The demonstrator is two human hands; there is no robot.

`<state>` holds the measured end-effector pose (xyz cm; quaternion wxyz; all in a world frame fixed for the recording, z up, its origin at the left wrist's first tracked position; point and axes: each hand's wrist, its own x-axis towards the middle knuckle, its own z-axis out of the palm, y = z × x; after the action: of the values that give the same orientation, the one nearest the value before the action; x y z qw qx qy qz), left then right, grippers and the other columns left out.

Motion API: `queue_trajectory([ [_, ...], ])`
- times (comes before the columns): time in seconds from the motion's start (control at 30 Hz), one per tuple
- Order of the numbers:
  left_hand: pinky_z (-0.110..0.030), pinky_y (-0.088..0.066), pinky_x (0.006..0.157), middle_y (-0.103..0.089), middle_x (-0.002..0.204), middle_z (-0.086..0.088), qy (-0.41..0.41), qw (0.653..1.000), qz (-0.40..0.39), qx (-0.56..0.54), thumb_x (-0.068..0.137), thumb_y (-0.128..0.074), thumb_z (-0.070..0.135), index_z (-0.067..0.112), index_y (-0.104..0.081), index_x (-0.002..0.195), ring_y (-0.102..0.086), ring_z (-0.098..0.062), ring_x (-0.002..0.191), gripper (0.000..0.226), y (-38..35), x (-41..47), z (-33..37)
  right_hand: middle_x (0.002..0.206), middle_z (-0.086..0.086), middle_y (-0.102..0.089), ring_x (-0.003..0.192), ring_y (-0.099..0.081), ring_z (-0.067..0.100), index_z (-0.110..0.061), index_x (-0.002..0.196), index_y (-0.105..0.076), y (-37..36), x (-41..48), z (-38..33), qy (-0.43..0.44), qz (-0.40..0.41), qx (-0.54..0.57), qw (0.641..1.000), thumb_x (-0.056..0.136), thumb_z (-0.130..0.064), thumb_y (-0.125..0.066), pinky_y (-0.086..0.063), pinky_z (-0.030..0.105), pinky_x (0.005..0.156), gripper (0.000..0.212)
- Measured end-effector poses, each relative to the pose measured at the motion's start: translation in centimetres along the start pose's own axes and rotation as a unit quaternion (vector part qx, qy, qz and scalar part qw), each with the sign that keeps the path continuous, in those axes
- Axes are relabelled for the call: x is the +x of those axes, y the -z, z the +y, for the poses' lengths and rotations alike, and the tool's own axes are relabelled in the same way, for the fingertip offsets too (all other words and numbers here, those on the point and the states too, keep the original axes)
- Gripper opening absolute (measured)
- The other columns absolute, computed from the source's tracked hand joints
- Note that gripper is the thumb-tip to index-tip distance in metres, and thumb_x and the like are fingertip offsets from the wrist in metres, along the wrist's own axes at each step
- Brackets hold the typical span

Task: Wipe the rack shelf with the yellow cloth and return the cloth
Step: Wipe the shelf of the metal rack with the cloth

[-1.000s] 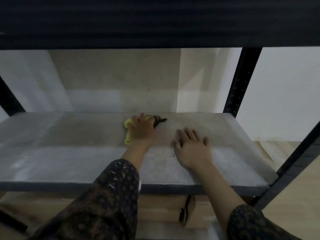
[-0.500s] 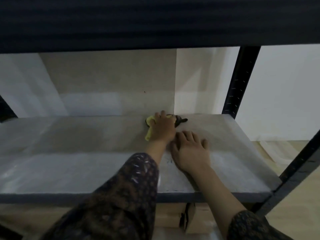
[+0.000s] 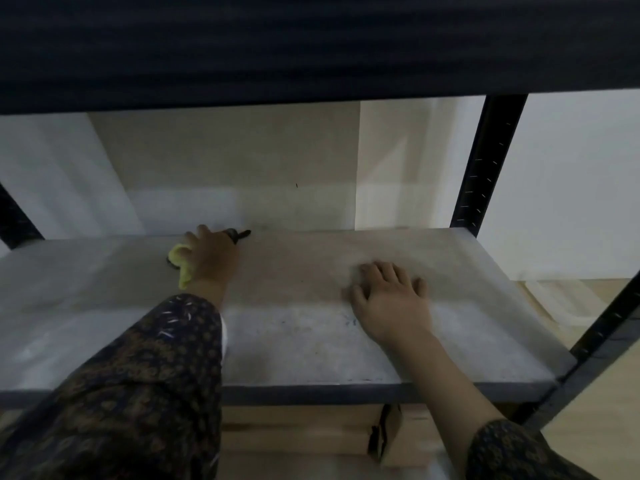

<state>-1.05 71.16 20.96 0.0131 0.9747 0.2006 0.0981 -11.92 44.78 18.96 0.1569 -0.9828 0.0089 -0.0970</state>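
The grey rack shelf (image 3: 311, 348) spans the view at waist height. My left hand (image 3: 211, 258) presses the yellow cloth (image 3: 181, 265) flat on the shelf near its back edge, left of centre. Only the cloth's left side shows from under my palm. A small dark object (image 3: 239, 234) pokes out past my fingertips at the back. My right hand (image 3: 391, 299) lies flat on the shelf to the right with its fingers spread and nothing in it.
The dark shelf above (image 3: 311, 46) overhangs the top of the view. A black upright post (image 3: 485, 161) stands at the back right and another (image 3: 609, 327) at the front right. Wooden boxes (image 3: 294, 431) sit below the shelf. A pale wall is behind.
My left hand has slid the cloth leftward along the back of the shelf, away from my right hand. My right hand stays flat in about the same spot.
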Motion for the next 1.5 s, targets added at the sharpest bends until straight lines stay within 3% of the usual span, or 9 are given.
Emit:
queue_trajectory([
  [0.1,-0.052,-0.039,0.096,-0.040,0.128,-0.016,-0.098,0.994,0.008,-0.056,0.097,-0.036,0.044,0.034,-0.049,0.134,-0.041,-0.040,0.118,0.040,1.8,-2.8,3.3,0.142,-0.003,-0.041,0.135,-0.033,0.021,-0.029,0.134,-0.041,0.1,0.0,-0.1,0.000,-0.009,-0.008,1.000,0.094,-0.049,-0.029,-0.019,0.055,0.112,0.046],
  [0.23,-0.049,-0.032,0.103,-0.037,0.137,-0.013,-0.279,0.958,-0.039,-0.054,0.093,-0.044,0.044,0.030,-0.046,0.134,-0.034,-0.037,0.127,0.043,1.5,-9.5,8.9,0.142,-0.003,-0.042,0.133,-0.036,0.021,-0.031,0.134,-0.041,0.2,-0.1,0.0,0.005,-0.005,-0.020,1.000,0.093,-0.051,-0.028,-0.025,0.054,0.110,0.047],
  [0.43,-0.047,-0.029,0.108,-0.031,0.141,-0.014,-0.093,0.994,-0.026,-0.053,0.098,-0.040,0.034,0.025,-0.042,0.134,-0.030,-0.036,0.131,0.036,2.0,-7.1,-1.2,0.149,-0.002,-0.036,0.136,-0.032,0.024,-0.030,0.136,-0.038,0.8,-0.3,-0.5,-0.015,-0.038,-0.033,0.999,0.094,-0.051,-0.026,-0.024,0.053,0.110,0.048],
  [0.57,-0.054,-0.032,0.102,-0.032,0.132,-0.014,-0.015,0.999,-0.029,-0.010,0.096,-0.035,0.033,0.041,-0.037,0.133,-0.032,-0.038,0.122,0.037,1.7,-4.7,-10.8,0.159,-0.002,-0.018,0.148,-0.011,0.022,-0.028,0.147,-0.026,1.3,-0.5,-2.1,-0.048,-0.077,-0.037,0.995,0.099,-0.046,-0.022,-0.006,0.061,0.115,0.052],
  [0.7,-0.051,-0.036,0.098,-0.029,0.137,-0.016,0.076,0.996,-0.040,-0.007,0.091,-0.049,0.026,0.016,-0.042,0.137,-0.029,-0.037,0.126,0.047,2.6,-4.2,-12.6,0.162,-0.004,0.003,0.150,0.007,0.020,-0.029,0.153,-0.005,0.6,-1.9,-6.4,-0.008,-0.085,-0.028,0.996,0.101,-0.046,-0.018,0.003,0.059,0.117,0.056],
  [0.77,-0.049,-0.040,0.098,-0.032,0.139,-0.018,0.053,0.996,-0.036,-0.061,0.094,-0.050,0.031,0.013,-0.040,0.140,-0.034,-0.037,0.128,0.051,4.0,-4.9,-9.7,0.162,-0.005,0.004,0.150,0.006,0.019,-0.029,0.153,-0.005,-0.4,-2.2,-9.5,0.024,-0.093,-0.002,0.995,0.101,-0.046,-0.018,0.002,0.057,0.117,0.057],
  [0.93,-0.048,-0.027,0.108,-0.023,0.150,-0.018,-0.193,0.976,-0.030,-0.101,0.095,-0.046,0.023,0.029,-0.041,0.139,-0.022,-0.035,0.138,0.045,3.3,-6.5,-0.5,0.162,-0.005,-0.006,0.150,-0.003,0.016,-0.027,0.153,-0.012,-3.4,-1.9,-13.9,0.031,-0.094,-0.004,0.995,0.100,-0.044,-0.020,-0.005,0.057,0.117,0.056],
  [1.13,-0.052,-0.025,0.105,-0.022,0.148,-0.018,-0.248,0.965,-0.026,-0.078,0.095,-0.043,0.020,0.028,-0.042,0.138,-0.018,-0.037,0.137,0.044,-0.1,-3.0,1.1,0.162,-0.006,-0.008,0.149,-0.005,0.013,-0.027,0.153,-0.012,-4.0,-2.0,-13.8,0.020,-0.074,-0.009,0.997,0.099,-0.045,-0.017,-0.005,0.055,0.117,0.056],
  [1.5,-0.055,-0.033,0.096,-0.036,0.129,-0.017,0.010,1.000,0.009,-0.020,0.098,-0.035,0.030,0.018,-0.054,0.126,-0.034,-0.036,0.119,0.036,-1.2,6.8,-12.7,0.161,-0.011,-0.008,0.149,-0.005,0.011,-0.033,0.151,-0.014,-3.7,-2.1,-13.6,0.015,-0.076,0.007,0.997,0.098,-0.048,-0.020,-0.006,0.053,0.119,0.056],
])
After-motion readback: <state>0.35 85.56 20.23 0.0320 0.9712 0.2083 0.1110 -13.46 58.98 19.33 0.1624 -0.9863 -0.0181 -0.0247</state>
